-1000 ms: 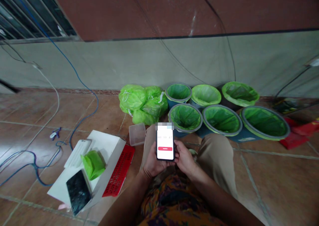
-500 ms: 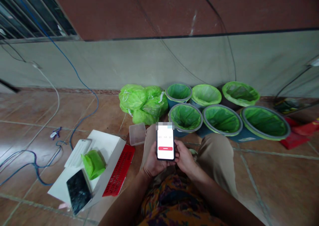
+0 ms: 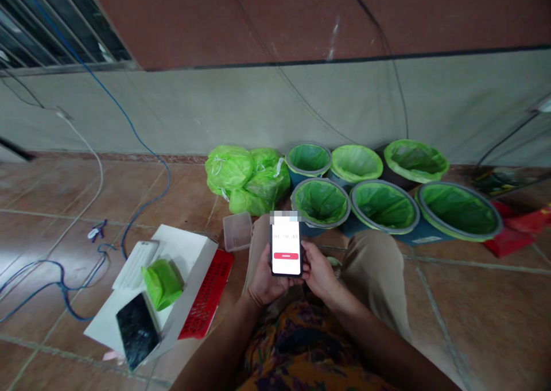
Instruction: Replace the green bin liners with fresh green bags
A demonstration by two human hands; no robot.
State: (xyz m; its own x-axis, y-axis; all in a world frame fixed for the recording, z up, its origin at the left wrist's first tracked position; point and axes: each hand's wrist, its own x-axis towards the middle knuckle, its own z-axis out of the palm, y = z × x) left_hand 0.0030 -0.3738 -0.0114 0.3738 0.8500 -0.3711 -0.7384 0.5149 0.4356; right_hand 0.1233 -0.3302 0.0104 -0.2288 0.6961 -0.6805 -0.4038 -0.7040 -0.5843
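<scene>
A smartphone (image 3: 286, 245) with a lit white screen, a row of digits and a red bar is held upright over my lap. My left hand (image 3: 267, 279) is closed around its left edge and lower back. On the other side, my right hand (image 3: 317, 269) grips the lower right edge, its fingers partly hidden behind the phone. Both hands rest between my knees. Beyond them stand several bins (image 3: 384, 206) lined with green bags. Tied green bags (image 3: 247, 178) are heaped left of the bins, and a clear plastic box (image 3: 237, 231) lies beside my left knee.
At the left, a white box (image 3: 181, 244) carries a dark tablet (image 3: 138, 329), a green packet (image 3: 162, 283) and a white object. A red perforated basket (image 3: 206, 296) is beside it. Blue cable (image 3: 64, 285) loops over the tiles; a red dustpan-like object (image 3: 514, 230) lies right.
The digits on the phone screen have advanced by about a second. Both hands and the phone stay in place, and the camera view has shifted only slightly.
</scene>
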